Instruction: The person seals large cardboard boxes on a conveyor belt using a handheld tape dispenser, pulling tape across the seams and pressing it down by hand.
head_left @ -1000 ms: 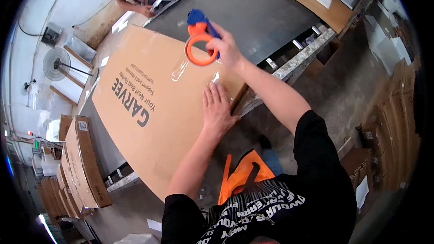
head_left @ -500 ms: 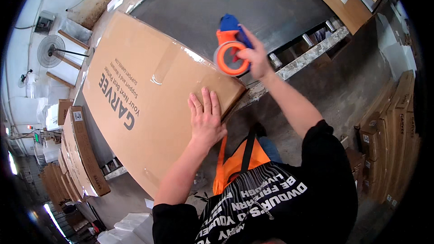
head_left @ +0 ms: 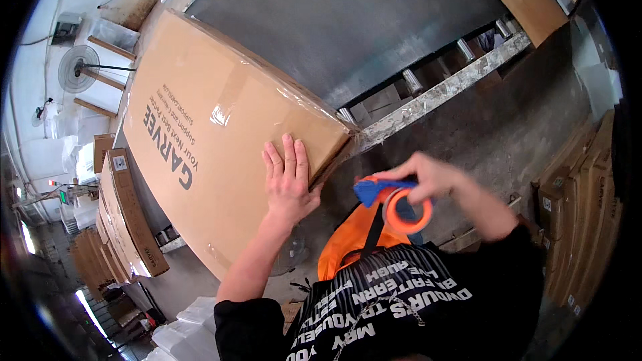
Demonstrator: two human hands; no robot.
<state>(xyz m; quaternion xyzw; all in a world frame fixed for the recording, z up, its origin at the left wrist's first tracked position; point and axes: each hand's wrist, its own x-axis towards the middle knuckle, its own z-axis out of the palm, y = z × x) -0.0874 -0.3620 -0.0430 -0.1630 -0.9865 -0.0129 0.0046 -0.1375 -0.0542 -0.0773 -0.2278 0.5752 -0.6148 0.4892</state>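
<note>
A large brown cardboard box (head_left: 231,140) stands tilted across the left and middle, with clear tape along its far edge and on its top. My left hand (head_left: 290,180) lies flat on the box near its right corner, fingers spread, holding nothing. Off the box to the right, in front of my body, my right hand (head_left: 431,177) grips a tape dispenser (head_left: 401,208) with a blue head and an orange roll hub. Motion blurs this hand a little. The dispenser is apart from the box.
Beyond the box runs a conveyor with a dark belt (head_left: 348,20) and metal rollers (head_left: 412,81) along its near rail. Flat boxes are stacked at the right (head_left: 582,220) and more cartons (head_left: 127,220) at the left. A fan (head_left: 79,69) stands far left. Part of another person shows at the top.
My right hand has swung the tape dispenser from above the box's far right corner down toward my body. My left hand stays on the box, which appears slightly lower left in view.
</note>
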